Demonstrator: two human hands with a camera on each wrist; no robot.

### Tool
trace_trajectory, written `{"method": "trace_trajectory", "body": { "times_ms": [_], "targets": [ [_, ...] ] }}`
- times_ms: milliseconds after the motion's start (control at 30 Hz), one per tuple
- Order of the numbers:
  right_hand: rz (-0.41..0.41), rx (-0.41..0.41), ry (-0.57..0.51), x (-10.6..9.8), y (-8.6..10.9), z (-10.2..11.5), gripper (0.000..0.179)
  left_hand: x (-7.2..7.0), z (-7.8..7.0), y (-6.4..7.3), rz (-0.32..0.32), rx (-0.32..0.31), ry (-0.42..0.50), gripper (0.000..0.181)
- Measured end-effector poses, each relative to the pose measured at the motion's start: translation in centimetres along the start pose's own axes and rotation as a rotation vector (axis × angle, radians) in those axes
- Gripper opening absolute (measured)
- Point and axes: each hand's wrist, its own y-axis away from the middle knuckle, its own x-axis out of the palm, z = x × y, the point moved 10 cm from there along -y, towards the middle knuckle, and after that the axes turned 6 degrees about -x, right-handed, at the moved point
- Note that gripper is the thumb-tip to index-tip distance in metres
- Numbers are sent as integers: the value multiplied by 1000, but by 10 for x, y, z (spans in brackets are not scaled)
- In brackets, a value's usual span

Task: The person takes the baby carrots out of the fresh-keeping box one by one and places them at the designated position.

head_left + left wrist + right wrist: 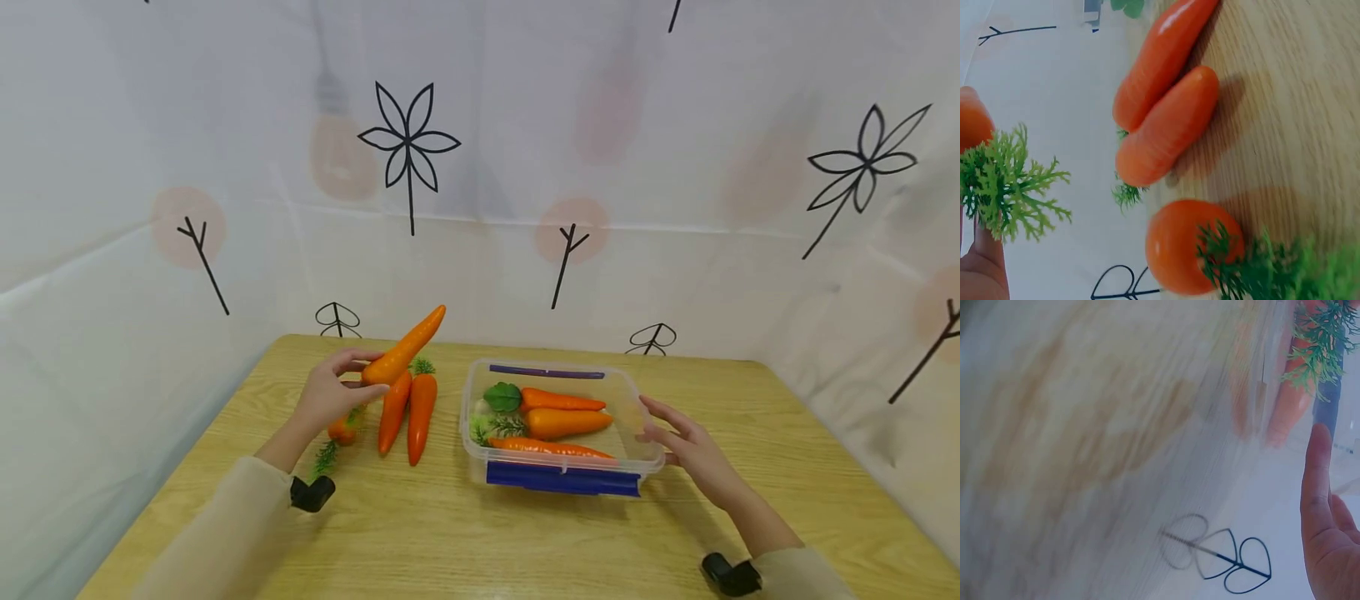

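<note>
My left hand (326,396) pinches an orange carrot (407,348) by its thick end, and the tapered tip points up to the right above the table. In the left wrist view its frilly green top (1013,181) hangs beside the fingers. My right hand (697,454) touches the right side of a clear plastic box (478,467) with blue latches, fingers extended along its wall. Inside the box lie several carrots (567,422) with green tops and a rounded green leaf (502,397). Below the left hand, two carrots (422,417) lie side by side on the table.
Another orange vegetable (342,432) with a feathery green top (326,458) lies partly hidden by the left hand. The wooden table (375,542) ends at a white curtain (487,275) printed with black flowers. Dark cameras (311,493) are strapped at both wrists.
</note>
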Motion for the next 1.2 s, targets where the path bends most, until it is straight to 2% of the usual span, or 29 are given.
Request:
{"method": "trace_trajectory", "body": {
  "times_ms": [167,533,600,700,833,933,1033,1200],
  "targets": [
    [2,-4,-5,1,0,0,56,-22,11,7,-81,-27,-4,52],
    [-1,10,2,1,0,-2,57,-62,36,23,-232,-62,-88,58],
    [-3,6,2,1,0,-1,57,-68,45,24,-243,-99,-96,60],
    [-4,1,-2,1,0,0,57,-79,77,19,-275,-121,-122,63],
    [-2,5,-10,1,1,-1,56,-85,92,22,-263,-189,-131,68],
    [0,12,-12,1,1,-2,57,-84,81,33,-229,-268,-125,69],
    [-5,13,-8,0,1,-2,57,-83,87,34,-214,-295,-127,68],
    [-5,-1,-8,0,0,0,56,-74,99,35,-149,-325,-92,67]
  ]
}}
